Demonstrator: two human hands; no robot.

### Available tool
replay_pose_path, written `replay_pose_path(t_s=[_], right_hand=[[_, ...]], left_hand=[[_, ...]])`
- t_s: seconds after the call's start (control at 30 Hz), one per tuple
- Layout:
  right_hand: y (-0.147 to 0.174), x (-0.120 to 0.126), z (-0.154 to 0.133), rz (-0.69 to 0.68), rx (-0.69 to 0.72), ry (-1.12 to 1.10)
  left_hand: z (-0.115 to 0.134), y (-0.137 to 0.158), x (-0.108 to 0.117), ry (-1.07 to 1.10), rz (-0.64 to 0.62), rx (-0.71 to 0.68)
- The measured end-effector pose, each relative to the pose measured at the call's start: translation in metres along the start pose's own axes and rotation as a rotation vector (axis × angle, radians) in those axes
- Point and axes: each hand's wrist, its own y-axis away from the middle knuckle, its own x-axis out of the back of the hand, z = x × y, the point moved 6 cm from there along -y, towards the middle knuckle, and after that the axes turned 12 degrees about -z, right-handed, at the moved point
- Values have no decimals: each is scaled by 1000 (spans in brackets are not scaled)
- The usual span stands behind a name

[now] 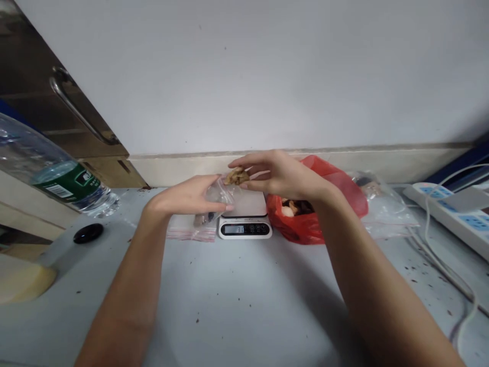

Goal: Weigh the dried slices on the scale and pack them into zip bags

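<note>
My left hand [191, 196] grips a clear zip bag [218, 192] near its mouth, over the left side of a small white digital scale [244, 229]. Between the fingers of my right hand [280, 173] is a brown, wrinkled dried piece [237, 176], held right at the bag's opening. What exactly the dried piece is, I cannot tell. Just right of the scale lies an open red plastic bag [301, 229] with dark and pale dried pieces [296, 207] inside. Flat zip bags [191, 233] lie left of the scale.
On the left are a large water bottle [72, 178], a black round lid [88, 233] and a pale yellowish object [26, 279]. To the right lie a filled clear bag [385, 204], a power strip [466, 219] and white cables [430, 239]. A wall [244, 92] stands behind.
</note>
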Motion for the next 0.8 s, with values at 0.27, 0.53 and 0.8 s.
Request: replay_pose_path(t_s=[0.27,0.53,0.8], right_hand=[[-1,-1,-10,77,161,-104],[16,16,-24,92,209,146],[8,15,-17,149,166,-21]], left_hand=[[10,12,10,56,94,-146],[14,25,20,168,122,-349],[5,23,30,321,333,-272]])
